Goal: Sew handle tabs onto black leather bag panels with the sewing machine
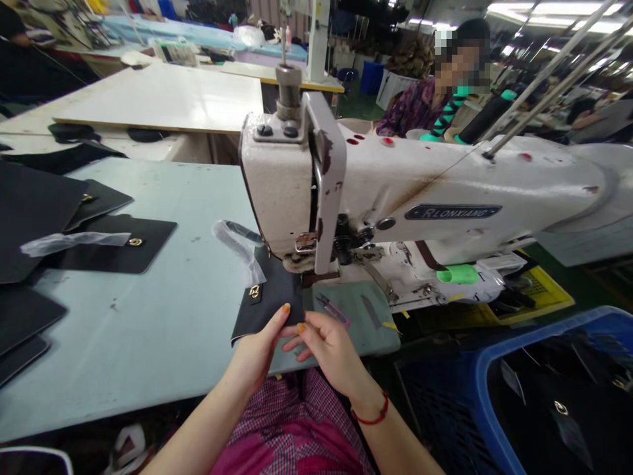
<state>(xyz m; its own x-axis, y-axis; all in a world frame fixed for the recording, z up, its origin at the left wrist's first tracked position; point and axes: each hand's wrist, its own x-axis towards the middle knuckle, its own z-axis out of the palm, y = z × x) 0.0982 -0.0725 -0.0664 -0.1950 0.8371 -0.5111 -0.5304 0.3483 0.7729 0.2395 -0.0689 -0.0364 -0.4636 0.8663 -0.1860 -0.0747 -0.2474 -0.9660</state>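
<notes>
A black leather-like panel with a small gold clasp and a strip of clear plastic wrap lies partly under the sewing machine head. My left hand grips its near edge, thumb on top and fingers underneath. At the panel's near right corner, my right hand is closed, thumb and forefinger pinched at the edge. The fingertips of both hands almost meet. Pink-handled thread snips lie on the machine bed, just beyond my right hand. The needle area is hidden behind the machine head.
More black panels lie at the left of the pale green table. A blue basket holding black pieces stands at the right, near a yellow tray. Behind the machine, a person sits near thread cones.
</notes>
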